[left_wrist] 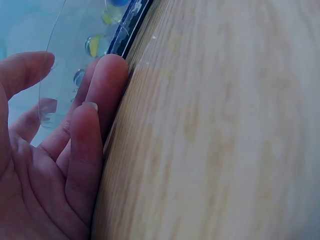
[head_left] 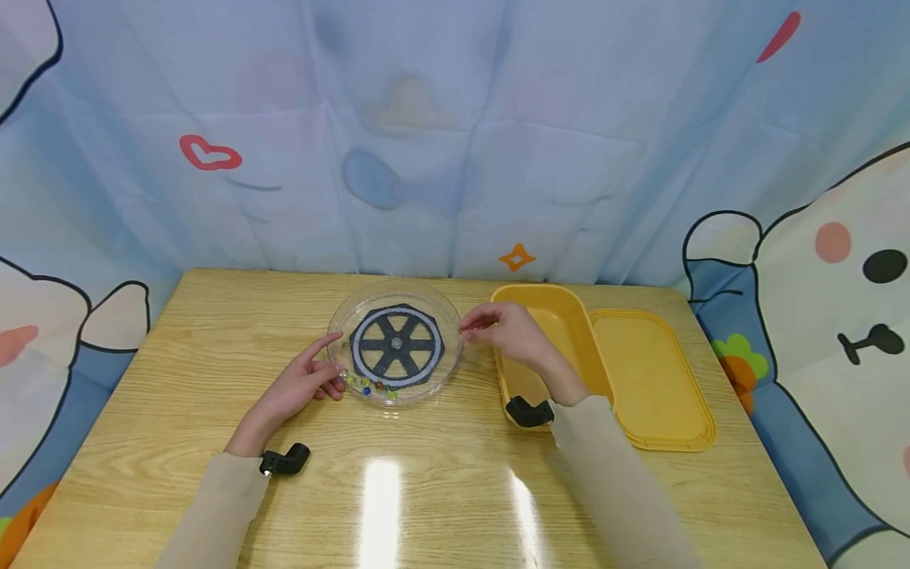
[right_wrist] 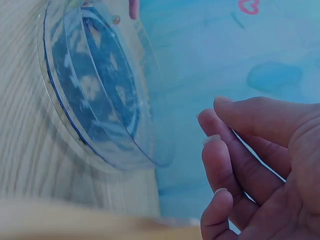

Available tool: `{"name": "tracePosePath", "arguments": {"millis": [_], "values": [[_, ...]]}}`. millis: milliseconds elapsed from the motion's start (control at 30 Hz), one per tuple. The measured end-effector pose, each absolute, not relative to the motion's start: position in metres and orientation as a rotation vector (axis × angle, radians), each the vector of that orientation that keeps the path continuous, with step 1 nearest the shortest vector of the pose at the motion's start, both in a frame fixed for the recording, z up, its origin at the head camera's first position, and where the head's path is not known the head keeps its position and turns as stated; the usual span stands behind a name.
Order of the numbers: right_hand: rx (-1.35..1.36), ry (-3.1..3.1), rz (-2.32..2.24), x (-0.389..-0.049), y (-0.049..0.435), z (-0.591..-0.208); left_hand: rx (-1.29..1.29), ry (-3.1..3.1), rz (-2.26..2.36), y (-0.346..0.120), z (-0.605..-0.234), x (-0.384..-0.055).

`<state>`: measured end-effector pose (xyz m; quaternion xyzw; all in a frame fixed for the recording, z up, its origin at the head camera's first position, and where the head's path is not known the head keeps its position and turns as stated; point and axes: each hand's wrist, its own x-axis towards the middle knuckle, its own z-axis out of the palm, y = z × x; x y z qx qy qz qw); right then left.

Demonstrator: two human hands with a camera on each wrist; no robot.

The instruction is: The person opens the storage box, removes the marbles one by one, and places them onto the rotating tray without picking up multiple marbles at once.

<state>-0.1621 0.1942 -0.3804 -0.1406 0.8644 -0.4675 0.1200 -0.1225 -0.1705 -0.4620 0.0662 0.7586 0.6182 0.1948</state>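
A clear round dish [head_left: 449, 371] with a dark, wheel-like six-spoke pattern inside lies on the table. Several small glass marbles [head_left: 366, 390], some yellow and one blue, sit along its front left edge. At the dish's left side, my left hand [head_left: 302, 385] touches the wall with relaxed fingers. The left wrist view shows those fingers [left_wrist: 107, 82] beside the clear wall and marbles. My right hand [head_left: 513, 332] hovers by the right rim, fingers loosely bent. In the right wrist view the fingertips [right_wrist: 216, 150] stand apart from the dish, and no held thing shows.
Beneath my right forearm stands a yellow plastic box [head_left: 593, 348], with its flat yellow lid [head_left: 654, 379] lying to its right. The wooden table [head_left: 455, 490] ends at the back against a patterned blue curtain [head_left: 441, 158].
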Motion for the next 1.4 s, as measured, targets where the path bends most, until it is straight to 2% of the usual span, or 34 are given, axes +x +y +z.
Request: {"name": "tracePosePath", "arguments": {"millis": [333,633,833,1033,1200,1400], "values": [[-0.462,2.567,-1.296,-0.162,0.238,-0.379,0.189,2.13,1.736,-0.171,-0.463,-0.123],[-0.544,2.34,-1.11,-0.168,0.273,-0.387,0.187,2.135,1.732,-0.171,-0.463,-0.123],[-0.575,2.062,-0.934,-0.171,0.278,-0.398,0.182,2.136,1.726,-0.17,-0.463,-0.123],[-0.458,1.891,-0.823,-0.171,0.277,-0.405,0.176,2.124,1.724,-0.169,-0.463,-0.123],[-0.348,1.829,-0.845,-0.171,0.276,-0.409,0.178,2.13,1.726,-0.171,-0.463,-0.124],[-0.364,1.809,-0.945,-0.172,0.278,-0.413,0.187,2.125,1.731,-0.171,-0.464,-0.124]]}}
